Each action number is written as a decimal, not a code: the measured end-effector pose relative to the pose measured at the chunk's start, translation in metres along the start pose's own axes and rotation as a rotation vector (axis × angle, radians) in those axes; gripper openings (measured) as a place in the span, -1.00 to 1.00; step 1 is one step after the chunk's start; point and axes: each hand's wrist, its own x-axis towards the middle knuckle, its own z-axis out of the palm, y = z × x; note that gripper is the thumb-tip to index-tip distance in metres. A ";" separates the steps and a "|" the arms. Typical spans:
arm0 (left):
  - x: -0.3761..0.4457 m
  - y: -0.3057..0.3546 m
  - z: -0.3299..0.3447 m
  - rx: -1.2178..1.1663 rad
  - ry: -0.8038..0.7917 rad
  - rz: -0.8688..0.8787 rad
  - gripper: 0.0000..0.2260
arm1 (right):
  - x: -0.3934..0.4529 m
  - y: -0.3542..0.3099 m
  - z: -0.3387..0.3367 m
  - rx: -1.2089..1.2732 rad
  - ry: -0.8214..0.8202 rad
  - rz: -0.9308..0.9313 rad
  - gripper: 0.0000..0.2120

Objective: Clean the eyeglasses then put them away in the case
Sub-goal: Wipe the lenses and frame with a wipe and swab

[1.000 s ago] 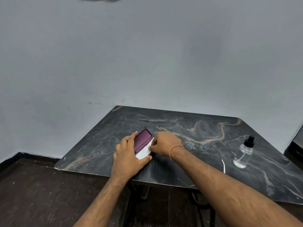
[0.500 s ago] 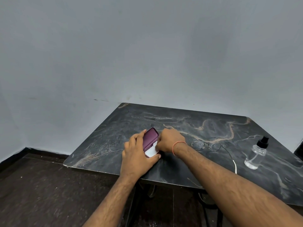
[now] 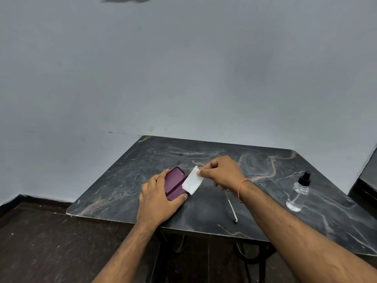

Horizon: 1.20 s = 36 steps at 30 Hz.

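The left hand (image 3: 158, 198) lies over the near end of the maroon case (image 3: 175, 183), its grip closed on the case with the thumb at the near right corner; the case lies open near the worktop's (image 3: 126, 176) left front edge. The right hand (image 3: 223, 173) pinches a white cloth (image 3: 192, 181) by its upper edge just right of the case. The eyeglasses (image 3: 231, 205) lie mostly hidden beneath the right wrist, one temple pointing toward the front edge. A clear spray bottle (image 3: 297, 194) stands toward the right edge.
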 end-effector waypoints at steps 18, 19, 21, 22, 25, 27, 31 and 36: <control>-0.047 0.117 0.010 -0.524 -0.173 0.192 -0.87 | -0.104 0.055 -0.082 -0.223 0.134 -0.113 -0.84; -0.047 0.123 0.012 -0.547 -0.196 0.181 -0.88 | -0.108 0.056 -0.083 -0.220 0.140 -0.116 -0.82; -0.048 0.132 0.016 -0.607 -0.228 0.155 -0.90 | -0.112 0.060 -0.084 -0.208 0.161 -0.119 -0.80; -0.049 0.135 0.018 -0.632 -0.239 0.142 -0.90 | -0.115 0.062 -0.085 -0.198 0.166 -0.117 -0.78; -0.053 0.144 0.024 -0.661 -0.248 0.125 -0.91 | -0.121 0.070 -0.087 -0.153 0.166 -0.113 -0.76; -0.055 0.146 0.026 -0.694 -0.252 0.114 -0.91 | -0.124 0.076 -0.087 -0.061 0.173 -0.097 -0.84; -0.060 0.153 0.028 -0.774 -0.280 0.079 -0.90 | -0.130 0.084 -0.085 0.405 0.113 0.028 -0.79; -0.061 0.160 0.032 -0.822 -0.240 0.036 -0.86 | -0.138 0.092 -0.082 0.765 0.112 0.051 -0.66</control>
